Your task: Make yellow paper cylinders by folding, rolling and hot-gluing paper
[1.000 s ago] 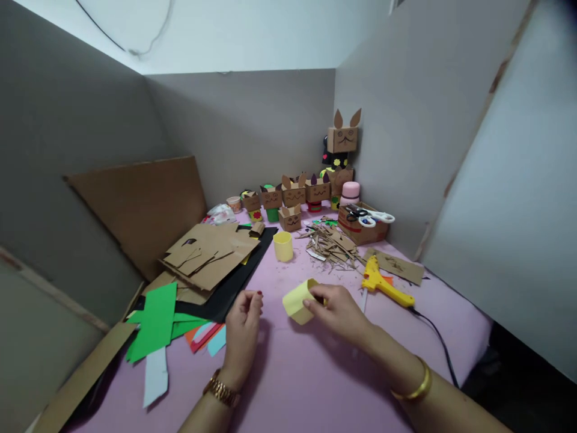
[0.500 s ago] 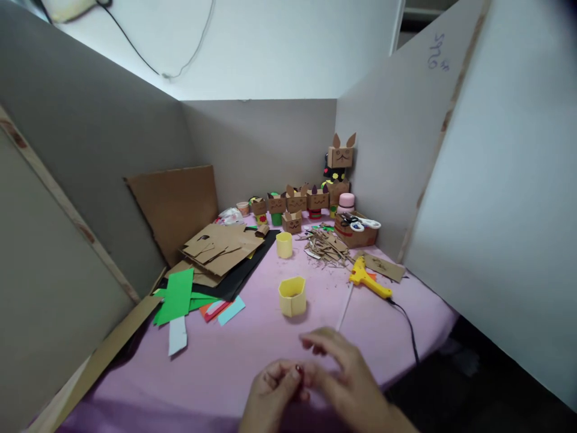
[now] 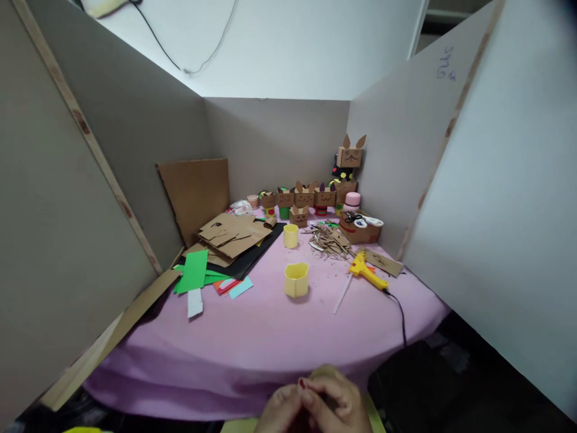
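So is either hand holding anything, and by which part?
Can't tell: the left hand and right hand meet, and anything small between them would be hidden.

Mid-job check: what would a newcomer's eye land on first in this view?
Probably the cardboard animal-faced figures grouped at the far end of the pink tablecloth. Next, the yellow glue gun lying on the right side, and the yellow hexagonal tube standing mid-table. Nearest, the left hand and right hand meet at the bottom; whether they hold anything is unclear.
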`<action>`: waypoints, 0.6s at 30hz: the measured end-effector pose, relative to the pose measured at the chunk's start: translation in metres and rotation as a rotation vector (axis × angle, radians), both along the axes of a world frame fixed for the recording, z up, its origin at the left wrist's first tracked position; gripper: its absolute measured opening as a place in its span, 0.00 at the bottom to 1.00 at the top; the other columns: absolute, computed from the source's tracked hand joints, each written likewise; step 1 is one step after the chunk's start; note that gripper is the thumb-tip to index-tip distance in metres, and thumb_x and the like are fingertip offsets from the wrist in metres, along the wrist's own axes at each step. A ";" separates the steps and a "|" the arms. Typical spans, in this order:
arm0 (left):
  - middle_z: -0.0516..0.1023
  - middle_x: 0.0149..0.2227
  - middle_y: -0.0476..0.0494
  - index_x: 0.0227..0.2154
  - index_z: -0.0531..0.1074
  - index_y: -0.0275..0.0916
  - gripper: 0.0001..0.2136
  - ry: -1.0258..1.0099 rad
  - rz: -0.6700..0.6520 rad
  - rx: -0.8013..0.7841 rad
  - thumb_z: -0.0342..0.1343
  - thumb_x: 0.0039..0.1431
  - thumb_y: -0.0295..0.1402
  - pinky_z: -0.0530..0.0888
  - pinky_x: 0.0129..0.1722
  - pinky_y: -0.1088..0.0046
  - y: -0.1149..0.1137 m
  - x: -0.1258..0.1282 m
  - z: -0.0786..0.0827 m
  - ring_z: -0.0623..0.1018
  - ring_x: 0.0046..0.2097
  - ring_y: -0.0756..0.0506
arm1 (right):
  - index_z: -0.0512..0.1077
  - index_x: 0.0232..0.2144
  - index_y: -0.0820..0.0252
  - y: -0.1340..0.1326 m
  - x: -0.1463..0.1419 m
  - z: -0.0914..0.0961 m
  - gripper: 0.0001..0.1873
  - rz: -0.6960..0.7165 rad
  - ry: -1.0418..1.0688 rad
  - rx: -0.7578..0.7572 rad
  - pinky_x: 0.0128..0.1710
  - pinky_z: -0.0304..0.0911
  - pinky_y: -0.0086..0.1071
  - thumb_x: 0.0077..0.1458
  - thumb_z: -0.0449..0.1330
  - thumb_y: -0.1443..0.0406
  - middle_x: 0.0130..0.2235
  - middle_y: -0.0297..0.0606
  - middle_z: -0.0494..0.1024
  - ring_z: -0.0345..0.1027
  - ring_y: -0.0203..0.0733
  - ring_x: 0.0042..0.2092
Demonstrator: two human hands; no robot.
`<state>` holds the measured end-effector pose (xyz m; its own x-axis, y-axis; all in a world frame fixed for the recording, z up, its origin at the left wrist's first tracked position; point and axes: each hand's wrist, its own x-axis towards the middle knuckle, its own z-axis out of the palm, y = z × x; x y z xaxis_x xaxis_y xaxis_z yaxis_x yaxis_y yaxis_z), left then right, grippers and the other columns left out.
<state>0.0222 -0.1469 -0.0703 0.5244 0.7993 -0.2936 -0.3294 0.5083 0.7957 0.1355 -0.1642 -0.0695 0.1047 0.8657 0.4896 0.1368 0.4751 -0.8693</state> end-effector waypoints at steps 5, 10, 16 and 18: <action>0.62 0.11 0.54 0.09 0.63 0.37 0.23 0.021 0.080 0.043 0.63 0.36 0.52 0.55 0.21 0.75 -0.001 0.002 0.012 0.60 0.18 0.53 | 0.71 0.19 0.58 -0.005 0.003 0.022 0.15 -0.052 -0.189 0.086 0.28 0.56 0.31 0.56 0.54 0.63 0.18 0.33 0.69 0.63 0.38 0.24; 0.66 0.14 0.54 0.15 0.69 0.35 0.17 0.031 0.152 0.071 0.60 0.46 0.45 0.56 0.22 0.78 -0.005 0.003 0.039 0.61 0.19 0.54 | 0.63 0.19 0.59 -0.002 0.001 0.038 0.18 0.117 0.121 -0.293 0.22 0.55 0.28 0.57 0.53 0.57 0.17 0.29 0.64 0.58 0.33 0.20; 0.72 0.15 0.48 0.16 0.72 0.35 0.18 0.104 0.125 0.039 0.59 0.46 0.47 0.61 0.25 0.76 -0.002 -0.003 0.045 0.68 0.21 0.51 | 0.61 0.20 0.59 0.005 -0.008 0.036 0.18 0.325 0.626 -0.537 0.19 0.53 0.25 0.54 0.57 0.54 0.15 0.25 0.63 0.54 0.29 0.16; 0.70 0.12 0.49 0.14 0.71 0.35 0.19 0.089 0.182 0.036 0.59 0.46 0.47 0.61 0.26 0.76 -0.001 -0.004 0.042 0.66 0.20 0.52 | 0.62 0.19 0.60 0.005 -0.008 0.034 0.19 0.284 0.622 -0.552 0.21 0.54 0.25 0.50 0.61 0.54 0.16 0.26 0.64 0.56 0.29 0.17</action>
<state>0.0185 -0.1482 -0.0281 0.3438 0.8892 -0.3019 -0.3405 0.4176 0.8424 0.1274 -0.1593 -0.0351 -0.0417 0.9958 -0.0810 -0.4979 -0.0910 -0.8624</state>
